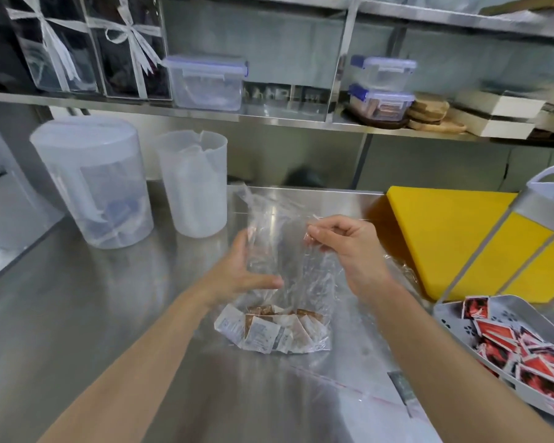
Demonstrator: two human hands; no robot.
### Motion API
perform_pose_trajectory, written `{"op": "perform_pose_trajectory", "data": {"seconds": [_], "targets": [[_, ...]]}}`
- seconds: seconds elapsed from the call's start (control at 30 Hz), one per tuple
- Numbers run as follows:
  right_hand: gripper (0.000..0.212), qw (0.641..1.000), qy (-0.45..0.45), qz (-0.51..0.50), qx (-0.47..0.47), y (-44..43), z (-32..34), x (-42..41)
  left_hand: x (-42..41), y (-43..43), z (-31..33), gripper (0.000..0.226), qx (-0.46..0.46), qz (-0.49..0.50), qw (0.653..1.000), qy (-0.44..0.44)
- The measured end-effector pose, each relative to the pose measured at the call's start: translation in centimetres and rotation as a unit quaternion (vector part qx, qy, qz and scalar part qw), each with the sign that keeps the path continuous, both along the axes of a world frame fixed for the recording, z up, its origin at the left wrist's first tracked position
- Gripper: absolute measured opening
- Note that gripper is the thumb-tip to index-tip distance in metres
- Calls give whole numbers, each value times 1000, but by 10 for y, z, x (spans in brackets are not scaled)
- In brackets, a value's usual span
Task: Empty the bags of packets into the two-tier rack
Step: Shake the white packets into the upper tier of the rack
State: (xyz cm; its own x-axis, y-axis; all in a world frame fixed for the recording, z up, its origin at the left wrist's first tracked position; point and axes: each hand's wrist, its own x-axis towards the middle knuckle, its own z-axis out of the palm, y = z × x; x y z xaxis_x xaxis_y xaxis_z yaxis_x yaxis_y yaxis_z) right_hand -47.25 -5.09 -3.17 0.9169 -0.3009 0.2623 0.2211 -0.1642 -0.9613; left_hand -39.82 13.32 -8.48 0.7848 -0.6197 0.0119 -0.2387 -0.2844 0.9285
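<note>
A clear plastic bag [288,251] stands upright on the steel counter, with several white and brown packets [269,330] piled in its bottom. My left hand [240,270] holds the bag's left side, fingers curled around the plastic. My right hand [349,247] pinches the bag's upper right edge between thumb and fingertips. At the right edge stands the grey two-tier rack [454,318]; its lower tray holds several red packets [525,350], and its upper tier [544,199] rises on slanted grey posts.
A lidded translucent pitcher [93,183] and an open measuring jug [194,183] stand at the back left. A yellow cutting board [445,231] lies behind the rack. An empty zip bag [349,388] lies flat on the counter near me. Shelves above hold lidded containers [205,81].
</note>
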Motion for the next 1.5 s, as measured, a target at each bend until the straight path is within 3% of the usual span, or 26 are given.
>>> {"op": "perform_pose_trajectory", "data": {"seconds": [0.13,0.2,0.3,0.4,0.57,0.67,0.77,0.93,1.03,1.1,1.37,1.5], "targets": [[13,1000,4,11,-21,3,0,-3,-14,-42,0,128,100,10,992,-70],[13,999,5,12,-34,5,-1,-5,-22,-57,0,120,89,2,993,-81],[10,999,2,10,-44,5,-2,-9,-36,-76,3,75,5,25,994,-102],[8,1000,-14,2,-25,0,-2,-16,-43,-86,9,30,-21,90,989,-115],[13,992,-32,-99,-74,-27,-12,-35,-48,-95,28,9,-81,109,989,-52],[13,985,-19,-168,-46,-52,-22,-51,-49,-102,42,21,-103,121,986,-59],[16,977,74,-201,-6,-75,-40,-68,-50,-109,57,24,-123,130,981,-76],[14,980,166,-113,15,-95,-62,-104,-56,-129,81,45,-152,145,973,-92],[30,985,161,-56,25,-102,-67,-123,-59,-142,88,27,-181,149,968,-92],[17,982,160,-96,17,-106,-70,-132,-63,-151,90,23,-195,153,966,-68],[20,959,119,-255,20,-134,-77,-181,-84,-197,79,48,-174,128,976,-4],[23,948,64,-311,3,-144,-58,-207,-91,-211,87,15,-221,114,967,46]]}}
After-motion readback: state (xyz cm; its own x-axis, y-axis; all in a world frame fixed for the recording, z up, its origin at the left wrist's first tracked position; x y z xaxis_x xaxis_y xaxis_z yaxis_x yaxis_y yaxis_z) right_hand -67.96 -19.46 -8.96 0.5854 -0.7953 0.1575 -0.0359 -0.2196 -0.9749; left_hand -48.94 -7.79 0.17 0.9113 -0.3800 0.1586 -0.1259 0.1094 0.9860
